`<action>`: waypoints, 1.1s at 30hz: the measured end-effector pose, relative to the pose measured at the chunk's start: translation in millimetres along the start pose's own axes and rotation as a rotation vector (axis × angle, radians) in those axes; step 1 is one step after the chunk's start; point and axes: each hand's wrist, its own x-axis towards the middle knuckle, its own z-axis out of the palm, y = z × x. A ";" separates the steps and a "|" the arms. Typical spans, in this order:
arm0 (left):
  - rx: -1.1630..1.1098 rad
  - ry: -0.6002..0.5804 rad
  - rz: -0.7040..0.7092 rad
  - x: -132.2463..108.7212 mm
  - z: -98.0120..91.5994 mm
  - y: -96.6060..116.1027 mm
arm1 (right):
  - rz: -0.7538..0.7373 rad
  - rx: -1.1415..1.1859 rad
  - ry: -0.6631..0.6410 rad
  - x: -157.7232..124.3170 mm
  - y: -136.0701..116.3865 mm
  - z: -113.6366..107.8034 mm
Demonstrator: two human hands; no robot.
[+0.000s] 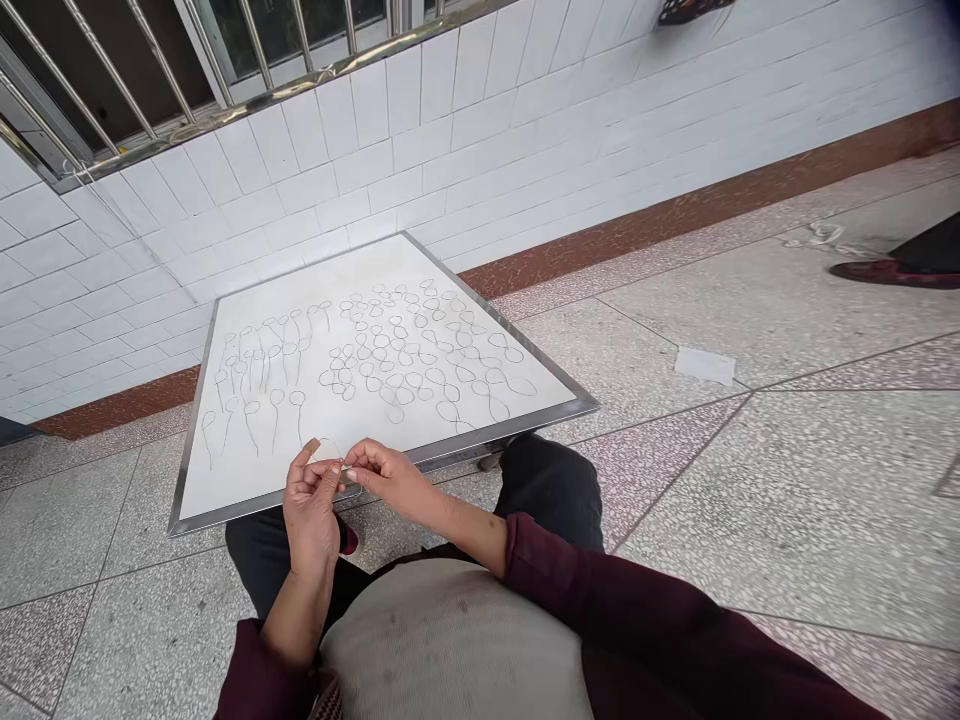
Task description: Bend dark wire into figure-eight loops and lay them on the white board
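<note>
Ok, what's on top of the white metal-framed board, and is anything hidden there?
Rows of thin wire loops with long stems lie on the white board. The left hand and right hand cover part of its near edge, so whatever lies beneath them can't be seen.

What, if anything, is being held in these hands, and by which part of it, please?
The left hand and right hand together pinch a thin wire loop at its lower end, between their fingertips.

2 hands (pixel 311 510), 1 wht board (pixel 225 470), dozens wire loops (pixel 379 340)
</note>
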 end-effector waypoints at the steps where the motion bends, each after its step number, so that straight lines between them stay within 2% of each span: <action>1: -0.005 0.013 -0.003 1.0 -0.1 -0.1 | 0.005 -0.007 -0.009 0.3 1.6 -0.3; 9: -0.032 0.042 -0.052 9.0 -5.4 1.6 | 0.015 0.024 -0.052 -0.1 4.9 -1.7; 14: -0.059 0.133 0.035 14.7 -7.6 9.5 | 0.044 0.105 0.002 -3.7 11.4 -1.8; 15: -0.060 0.141 0.047 15.0 -7.1 11.0 | 0.042 0.060 0.003 -5.1 11.9 -2.3; 17: -0.041 0.142 0.057 14.5 -5.5 12.6 | -0.028 -0.177 0.031 -7.9 10.2 -3.4; 20: 0.015 0.122 0.066 12.1 -2.8 10.6 | -0.303 -0.733 0.091 -10.5 1.5 -3.6; 23: 0.046 0.108 0.071 10.3 -1.7 5.7 | -0.511 -1.089 0.029 -10.7 -5.7 0.2; 27: 0.044 0.109 0.035 10.1 -2.2 2.1 | -0.509 -1.155 -0.028 -10.1 0.1 8.0; 33: -0.035 0.156 0.081 12.5 -4.0 1.0 | -0.348 -1.182 -0.009 -10.2 17.1 15.9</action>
